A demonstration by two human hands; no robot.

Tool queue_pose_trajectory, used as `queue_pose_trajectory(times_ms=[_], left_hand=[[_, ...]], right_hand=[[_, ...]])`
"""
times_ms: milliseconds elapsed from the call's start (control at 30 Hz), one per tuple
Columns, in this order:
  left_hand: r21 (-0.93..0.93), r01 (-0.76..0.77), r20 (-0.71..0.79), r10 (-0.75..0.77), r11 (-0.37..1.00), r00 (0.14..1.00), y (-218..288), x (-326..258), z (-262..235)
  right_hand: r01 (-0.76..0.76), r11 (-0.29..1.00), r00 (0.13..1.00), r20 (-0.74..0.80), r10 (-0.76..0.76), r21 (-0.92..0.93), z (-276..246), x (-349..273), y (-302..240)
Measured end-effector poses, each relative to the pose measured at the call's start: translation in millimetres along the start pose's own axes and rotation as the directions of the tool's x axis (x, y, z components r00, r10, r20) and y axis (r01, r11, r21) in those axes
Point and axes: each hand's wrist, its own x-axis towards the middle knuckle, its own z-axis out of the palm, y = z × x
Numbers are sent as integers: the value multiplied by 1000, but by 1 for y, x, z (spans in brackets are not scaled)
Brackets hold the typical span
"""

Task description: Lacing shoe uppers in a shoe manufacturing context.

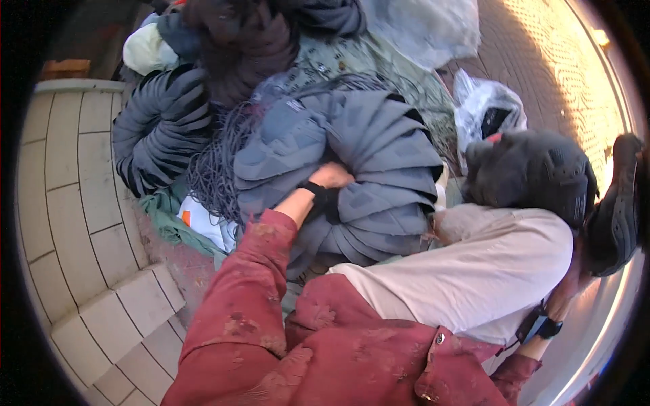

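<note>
My left hand (332, 176) reaches into the middle of a large ring of overlapping grey shoe uppers (396, 159). Its fingers, slightly blurred, curl against the ring's inner edge and close on a grey upper there. On the ring's left side a single grey upper (277, 145) lies on top. At the far right, beyond my bent knee, my right hand (573, 283) is partly hidden; it meets the lower end of a black shoe (615, 210) that stands tilted upward, and appears to grip it. The fingertips there are out of sight.
Tangled grey cord (215, 166) lies left of the ring, beside a smaller grey coil of uppers (161, 128). Dark brown uppers (247, 51) are heaped behind. A black, bulky item (531, 169) and a clear plastic bag (484, 108) lie right. Pale tiles (88, 203) border the left.
</note>
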Motion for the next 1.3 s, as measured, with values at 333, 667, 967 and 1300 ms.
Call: queue_pose_trajectory(times_ms=[333,667,967,1300], left_hand=[[565,-154,-240,340,811,909,33,-10,-12],[-162,-482,-952,-7,861,307,80,-220,21],[-668,-69,-742,-670,741,-9,-120,-287,73],[-861,211,-315,-811,463,493,-215,-150,19]], right_hand=[[77,763,641,-554,-531,-642,134,55,54],[184,981,913,-360,-194,-63,96,89,21],[204,979,929,-319,-186,25,72,85,22],[190,741,804,-331,-494,-643,74,40,-2]])
